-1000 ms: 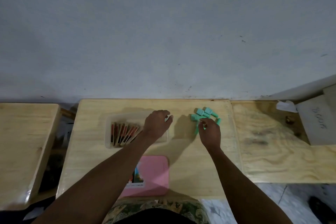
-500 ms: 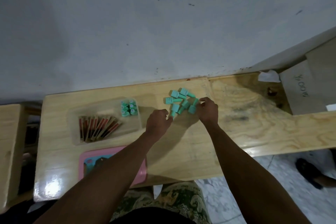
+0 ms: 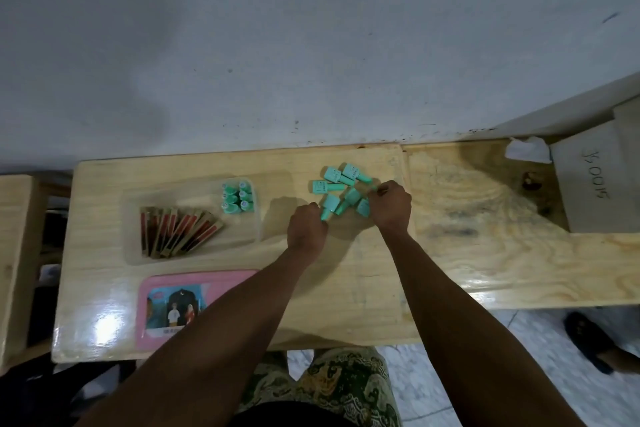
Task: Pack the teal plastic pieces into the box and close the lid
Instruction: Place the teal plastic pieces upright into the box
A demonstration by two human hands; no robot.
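Several loose teal plastic pieces [image 3: 333, 183] lie in a pile on the wooden table [image 3: 367, 274] near the wall. My left hand [image 3: 306, 229] pinches one teal piece [image 3: 328, 206] at the pile's near edge. My right hand [image 3: 390, 206] curls round another teal piece [image 3: 363, 207] on the pile's right side. A clear plastic box [image 3: 277, 204] sits left of the pile; several teal pieces [image 3: 237, 196] stand upright in its far right corner. The pink lid [image 3: 166, 284] lies flat near the table's front edge, partly under my left forearm.
Several red and tan packets [image 3: 176, 230] fan out in the box's left part. A grey block marked with writing [image 3: 595, 184] and crumpled white paper [image 3: 528, 149] sit at the far right. A second table [image 3: 15, 253] stands to the left. A dark sandal [image 3: 595, 345] lies on the tiled floor.
My left hand came away from the box to the pile and now pinches a piece. My right hand shifted to the pile's right side. The camera view tilted and swung.
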